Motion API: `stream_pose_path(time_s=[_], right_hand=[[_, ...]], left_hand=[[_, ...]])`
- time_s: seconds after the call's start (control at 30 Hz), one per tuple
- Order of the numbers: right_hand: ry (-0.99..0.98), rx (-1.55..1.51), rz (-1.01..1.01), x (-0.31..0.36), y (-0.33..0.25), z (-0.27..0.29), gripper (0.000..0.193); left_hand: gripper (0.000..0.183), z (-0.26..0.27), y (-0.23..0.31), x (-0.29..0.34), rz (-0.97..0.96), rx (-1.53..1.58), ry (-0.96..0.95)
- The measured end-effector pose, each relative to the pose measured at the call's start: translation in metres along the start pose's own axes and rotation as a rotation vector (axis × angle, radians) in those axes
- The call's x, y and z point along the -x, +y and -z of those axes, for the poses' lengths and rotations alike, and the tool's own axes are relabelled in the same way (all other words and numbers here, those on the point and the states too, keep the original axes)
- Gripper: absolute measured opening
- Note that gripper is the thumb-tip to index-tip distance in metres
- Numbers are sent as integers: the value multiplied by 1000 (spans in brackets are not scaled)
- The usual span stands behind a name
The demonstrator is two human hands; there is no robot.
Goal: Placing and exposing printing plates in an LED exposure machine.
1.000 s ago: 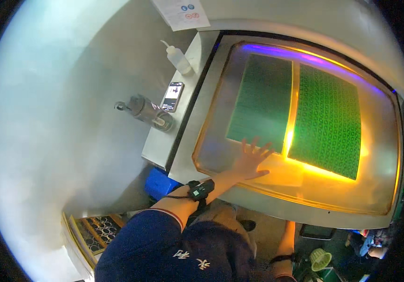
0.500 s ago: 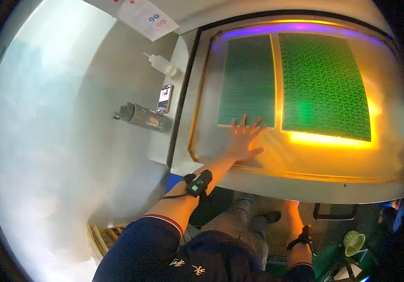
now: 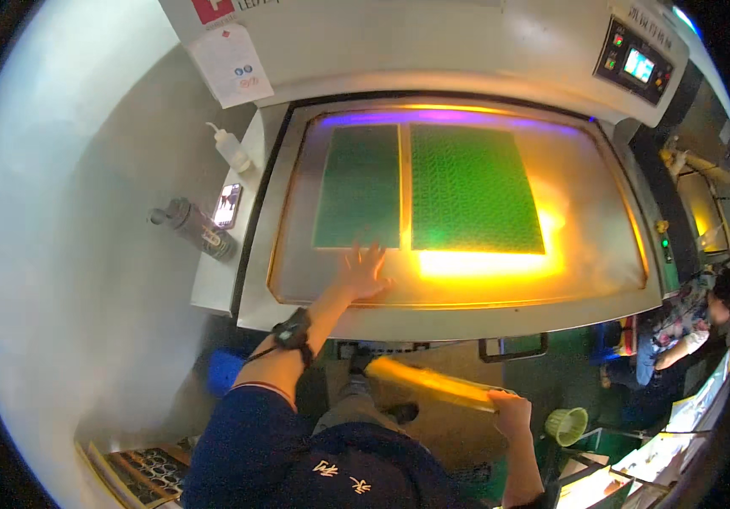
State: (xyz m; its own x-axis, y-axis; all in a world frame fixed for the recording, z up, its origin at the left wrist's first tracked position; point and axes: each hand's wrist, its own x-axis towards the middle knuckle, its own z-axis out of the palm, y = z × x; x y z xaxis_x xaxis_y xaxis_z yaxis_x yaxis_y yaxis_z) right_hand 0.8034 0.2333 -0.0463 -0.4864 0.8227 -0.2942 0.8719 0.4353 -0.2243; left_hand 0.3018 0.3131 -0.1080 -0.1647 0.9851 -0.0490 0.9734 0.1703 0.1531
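on the machine bed [image 3: 598, 254], two sheets lie flat side by side with a narrow lit gap between them: the darker green sheet [image 3: 358, 187] on the bed's left half, the bright green sheet [image 3: 477, 191] across the bed's middle. laying them out looks done. the left hand [image 3: 363, 273], fingers spread and nothing gripped, is at the darker sheet's lower edge, over the near part of the bed; whether it presses there i cannot tell. the right hand [image 3: 513, 411] is wrapped around one end of a long yellow bar [image 3: 433, 383], blurred and off the bed's near edge, on the person's side. the bar touches neither sheet, so any use of it there is either finished or left to do; which, i cannot tell.
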Motion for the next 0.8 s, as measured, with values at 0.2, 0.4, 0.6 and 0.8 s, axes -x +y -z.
stream_pose_path(time_s=[0.2,0.4,0.6,0.8], right_hand=[[270,-199,354,-6,-44,111,45],[346,-145,531,-140,-116,104,50],[69,-57,503,-233,-156,66,57],[201,19,570,-499,-154,95,56]], left_hand=[[87,137,81,134,-607,448,-879],[91,119,-1,130,-136,-36,-292],[72,89,-61,88,-185,-229,-162],[70,113,-150,-153,60,-12,-188]])
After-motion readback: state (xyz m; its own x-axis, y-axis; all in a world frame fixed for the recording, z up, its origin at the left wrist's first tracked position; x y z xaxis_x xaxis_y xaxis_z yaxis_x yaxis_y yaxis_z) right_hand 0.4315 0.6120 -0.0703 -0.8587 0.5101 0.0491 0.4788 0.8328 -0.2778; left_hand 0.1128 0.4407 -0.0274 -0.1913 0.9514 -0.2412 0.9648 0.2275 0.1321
